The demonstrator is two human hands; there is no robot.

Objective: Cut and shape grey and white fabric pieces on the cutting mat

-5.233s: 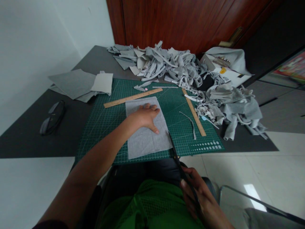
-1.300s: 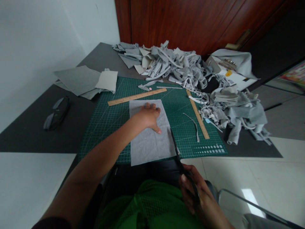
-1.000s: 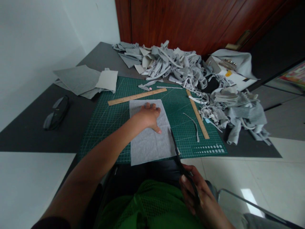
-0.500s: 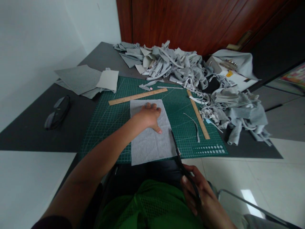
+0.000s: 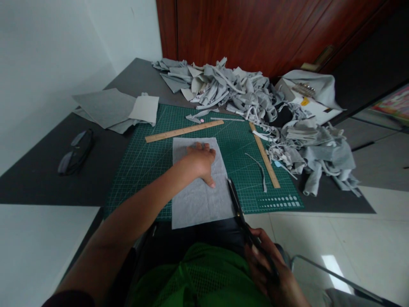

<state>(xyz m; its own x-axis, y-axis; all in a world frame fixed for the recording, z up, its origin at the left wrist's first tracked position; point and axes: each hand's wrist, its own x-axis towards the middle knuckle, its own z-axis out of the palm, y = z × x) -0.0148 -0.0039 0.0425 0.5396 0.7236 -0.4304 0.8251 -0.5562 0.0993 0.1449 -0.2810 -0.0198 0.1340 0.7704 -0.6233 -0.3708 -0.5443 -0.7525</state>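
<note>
Left hand (image 5: 198, 161) pressed flat, fingers spread, on grey fabric sheet (image 5: 200, 183); right hand (image 5: 271, 275) grips black scissors (image 5: 238, 209) at the sheet's right edge

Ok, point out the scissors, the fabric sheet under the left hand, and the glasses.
scissors (image 5: 234, 202): head view, on the dark blades beside the sheet's right edge.
grey fabric sheet (image 5: 200, 204): head view, bare near half.
glasses (image 5: 75, 151): head view, dark frame on the table, left of the mat.
</note>
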